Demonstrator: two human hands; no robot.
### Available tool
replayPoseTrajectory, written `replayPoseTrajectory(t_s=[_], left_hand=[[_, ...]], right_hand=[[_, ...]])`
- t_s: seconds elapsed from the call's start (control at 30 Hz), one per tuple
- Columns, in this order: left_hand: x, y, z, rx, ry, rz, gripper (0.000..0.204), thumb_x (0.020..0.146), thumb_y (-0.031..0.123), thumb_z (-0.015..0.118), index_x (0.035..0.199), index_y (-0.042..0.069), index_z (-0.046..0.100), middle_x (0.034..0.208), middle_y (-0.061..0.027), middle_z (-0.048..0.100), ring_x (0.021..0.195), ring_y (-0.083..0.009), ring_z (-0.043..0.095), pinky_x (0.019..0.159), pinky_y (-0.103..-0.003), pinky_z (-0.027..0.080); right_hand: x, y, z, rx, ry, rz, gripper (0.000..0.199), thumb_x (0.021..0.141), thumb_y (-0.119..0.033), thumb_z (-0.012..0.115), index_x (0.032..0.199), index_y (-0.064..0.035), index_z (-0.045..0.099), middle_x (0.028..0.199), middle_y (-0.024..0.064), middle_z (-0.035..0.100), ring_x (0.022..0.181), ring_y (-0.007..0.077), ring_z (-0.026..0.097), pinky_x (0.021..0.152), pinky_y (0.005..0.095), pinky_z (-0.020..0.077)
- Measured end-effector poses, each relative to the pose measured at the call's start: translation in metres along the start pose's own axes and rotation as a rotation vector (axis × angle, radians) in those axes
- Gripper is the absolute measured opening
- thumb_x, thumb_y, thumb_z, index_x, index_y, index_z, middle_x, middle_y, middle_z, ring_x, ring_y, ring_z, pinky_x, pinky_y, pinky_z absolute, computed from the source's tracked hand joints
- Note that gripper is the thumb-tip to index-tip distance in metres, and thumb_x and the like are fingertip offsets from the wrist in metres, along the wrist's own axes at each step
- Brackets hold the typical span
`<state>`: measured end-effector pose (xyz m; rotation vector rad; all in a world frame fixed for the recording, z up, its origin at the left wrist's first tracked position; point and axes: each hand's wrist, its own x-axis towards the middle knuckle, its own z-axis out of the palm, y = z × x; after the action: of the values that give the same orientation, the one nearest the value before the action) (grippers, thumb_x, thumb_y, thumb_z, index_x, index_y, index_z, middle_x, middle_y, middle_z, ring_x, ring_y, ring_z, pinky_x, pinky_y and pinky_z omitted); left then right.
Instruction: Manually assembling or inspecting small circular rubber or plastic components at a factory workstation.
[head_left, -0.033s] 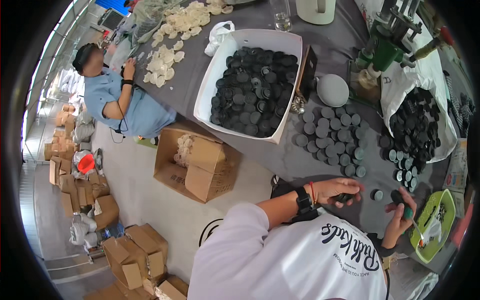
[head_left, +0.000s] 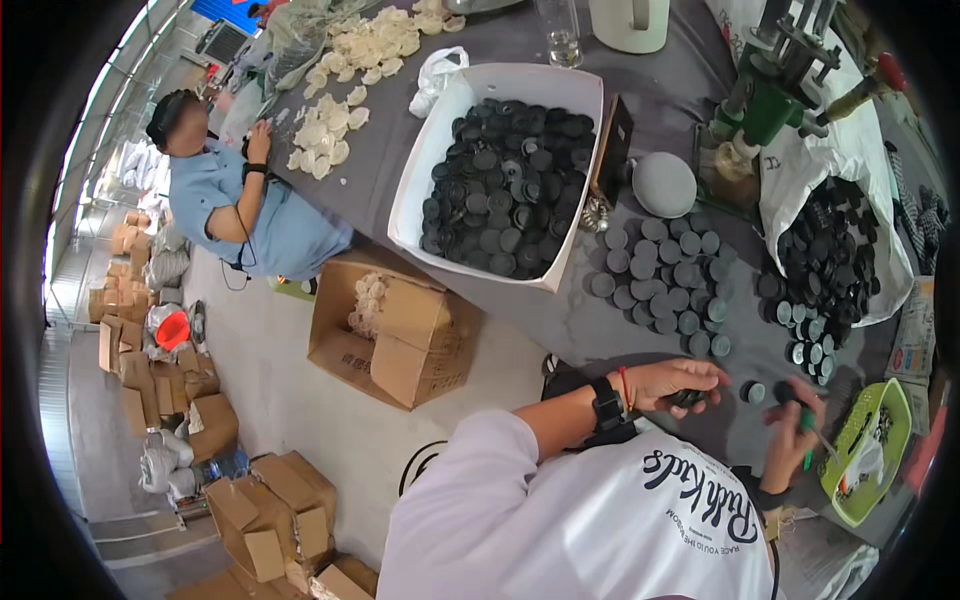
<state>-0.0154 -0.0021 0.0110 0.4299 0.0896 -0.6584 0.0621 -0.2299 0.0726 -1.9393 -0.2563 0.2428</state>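
Observation:
My left hand point(head_left: 690, 385) is curled around a dark round cap point(head_left: 685, 398) above the grey tabletop. Its fingers partly cover the cap. To the right, my right hand point(head_left: 790, 440), slightly blurred, grips a screwdriver point(head_left: 806, 420) with a black and green handle. The thin metal shaft slants down towards a green basket. Between my hands one dark cap point(head_left: 753, 391) with a greyish face lies on the cloth. Just beyond them, many similar caps point(head_left: 665, 270) are spread in a loose patch. A smaller cluster point(head_left: 812, 340) lies near the white sack.
A white bin point(head_left: 405, 205) of black caps stands left of the patch. A green hand press point(head_left: 770, 110), a white sack point(head_left: 895, 270) spilling black caps and a green basket point(head_left: 842, 500) are to the right. Across the table sits a co-worker point(head_left: 245, 205); a cardboard box point(head_left: 425, 350) is on the floor.
My right hand has moved slightly left, and the screwdriver in it has turned a little. My left hand has hardly moved and keeps its cap.

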Motion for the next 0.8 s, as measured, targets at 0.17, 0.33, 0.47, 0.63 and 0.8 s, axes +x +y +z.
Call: replayPoseTrajectory(t_s=[0.17, 0.33, 0.47, 0.63, 0.8], left_hand=[[0.004, 0.002, -0.002, 0.005, 0.012, -0.028, 0.035, 0.094, 0.028, 0.051, 0.123, 0.009, 0.044, 0.099, -0.0041, 0.052, 0.073, -0.0067, 0.052, 0.043, -0.016, 0.036], [0.004, 0.005, 0.0, 0.025, -0.026, -0.013, 0.037, 0.092, 0.032, 0.054, 0.122, 0.011, 0.045, 0.096, -0.0022, 0.052, 0.071, -0.007, 0.051, 0.044, -0.017, 0.036], [0.007, 0.004, 0.002, 0.038, 0.012, -0.03, 0.039, 0.092, 0.033, 0.055, 0.123, 0.011, 0.044, 0.096, -0.0019, 0.052, 0.073, -0.0066, 0.051, 0.046, -0.017, 0.037], [-0.002, 0.004, -0.002, 0.056, -0.01, -0.015, 0.039, 0.093, 0.032, 0.053, 0.124, 0.01, 0.045, 0.098, -0.0023, 0.052, 0.074, -0.0062, 0.051, 0.045, -0.016, 0.035], [-0.001, 0.003, 0.009, 0.073, 0.037, -0.021, 0.04, 0.094, 0.028, 0.051, 0.127, 0.008, 0.042, 0.1, -0.0037, 0.05, 0.073, -0.0061, 0.05, 0.044, -0.016, 0.034]], right_hand=[[-0.003, 0.012, 0.001, 0.074, -0.025, -0.03, 0.014, 0.087, -0.004, 0.054, 0.099, -0.0012, 0.05, 0.099, 0.0099, 0.058, 0.059, 0.0085, 0.053, 0.05, 0.021, 0.044], [-0.004, 0.042, -0.001, -0.187, 0.038, -0.101, 0.008, 0.09, -0.008, 0.05, 0.089, -0.0007, 0.047, 0.103, 0.0124, 0.057, 0.053, 0.0063, 0.047, 0.042, 0.0194, 0.0364], [-0.003, 0.006, 0.005, 0.043, 0.067, -0.119, 0.01, 0.091, -0.009, 0.048, 0.085, -0.0014, 0.046, 0.104, 0.0106, 0.057, 0.055, 0.0051, 0.048, 0.041, 0.0181, 0.0375], [-0.002, 0.031, 0.015, 0.042, 0.063, -0.014, 0.01, 0.09, -0.011, 0.051, 0.091, -0.0014, 0.053, 0.093, 0.0055, 0.055, 0.059, 0.0071, 0.049, 0.047, 0.0202, 0.042], [0.005, -0.004, 0.002, -0.01, 0.229, -0.278, 0.01, 0.092, -0.012, 0.048, 0.091, -0.0031, 0.052, 0.094, 0.0051, 0.058, 0.048, 0.0062, 0.046, 0.041, 0.0187, 0.0329]])
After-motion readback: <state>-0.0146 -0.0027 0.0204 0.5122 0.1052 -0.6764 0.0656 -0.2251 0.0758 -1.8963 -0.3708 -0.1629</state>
